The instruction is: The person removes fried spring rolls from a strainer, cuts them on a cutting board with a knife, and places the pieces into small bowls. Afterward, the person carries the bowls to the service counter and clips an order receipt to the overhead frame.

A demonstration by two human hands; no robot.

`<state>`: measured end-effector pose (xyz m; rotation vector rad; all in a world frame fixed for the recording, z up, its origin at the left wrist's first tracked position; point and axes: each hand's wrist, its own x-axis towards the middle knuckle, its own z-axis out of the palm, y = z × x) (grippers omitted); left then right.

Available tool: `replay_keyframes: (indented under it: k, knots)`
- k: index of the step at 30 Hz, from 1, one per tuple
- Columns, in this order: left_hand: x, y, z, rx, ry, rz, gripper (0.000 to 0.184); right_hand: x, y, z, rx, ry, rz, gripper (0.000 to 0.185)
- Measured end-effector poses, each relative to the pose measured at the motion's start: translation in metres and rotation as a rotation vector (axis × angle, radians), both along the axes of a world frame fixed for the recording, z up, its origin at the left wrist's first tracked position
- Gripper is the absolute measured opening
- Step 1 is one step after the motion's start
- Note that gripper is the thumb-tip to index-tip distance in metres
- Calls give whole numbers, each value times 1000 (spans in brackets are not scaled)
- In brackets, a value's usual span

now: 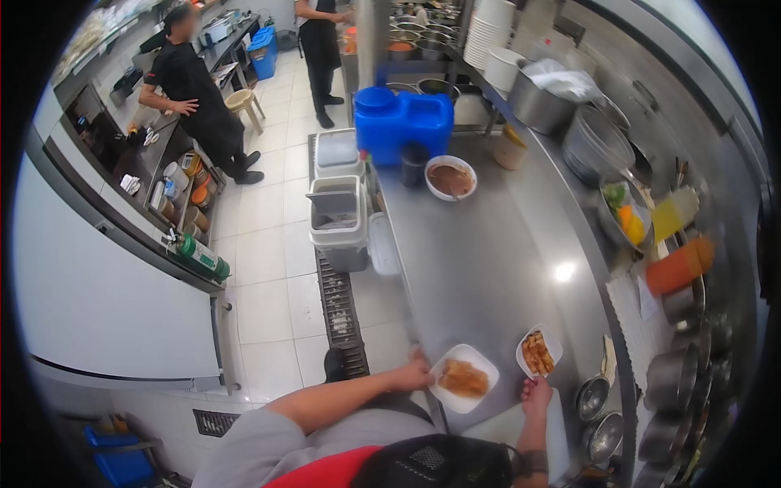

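Observation:
My left hand (416,374) is closed on the left rim of a white square plate (488,396), which carries a flat orange-brown piece of food (464,378). With its fingers pinched at the near rim, my right hand (535,392) grips a smaller white dish (553,342). Browned strips of food (537,355) lie in this dish. Both plates are over the near part of the steel counter (496,268); whether they rest on it or are slightly raised, I cannot tell. A pale cutting board (504,431) lies below my right hand.
A blue jerrycan (403,126), a black cup (414,165) and a bowl of brown sauce (451,179) stand at the counter's far end. Small pans (592,397) and an orange bottle (679,267) line the right. Bins (338,211) stand left; two people (199,98) are farther back.

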<state>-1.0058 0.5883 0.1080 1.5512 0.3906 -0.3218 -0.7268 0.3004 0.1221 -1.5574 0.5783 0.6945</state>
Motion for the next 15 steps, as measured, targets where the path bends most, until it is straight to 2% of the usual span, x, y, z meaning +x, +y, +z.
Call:
replay_keyframes:
  k: [2,5,9,11,15]
  knots:
    - [-37,29,25,28,135,139,38,-4,10,-10,-93,-63,-154,10]
    - [-104,81,22,82,205,271,32,-18,35,-13,-88,-139,-170,10]
    - [-204,153,8,108,114,510,23,-53,93,-3,-133,-172,-124,9]
    - [-248,194,16,-97,291,778,21,-76,131,-3,-117,-190,-92,8]
    - [-331,276,25,-72,247,957,19,-118,242,-8,-22,-191,15,9]
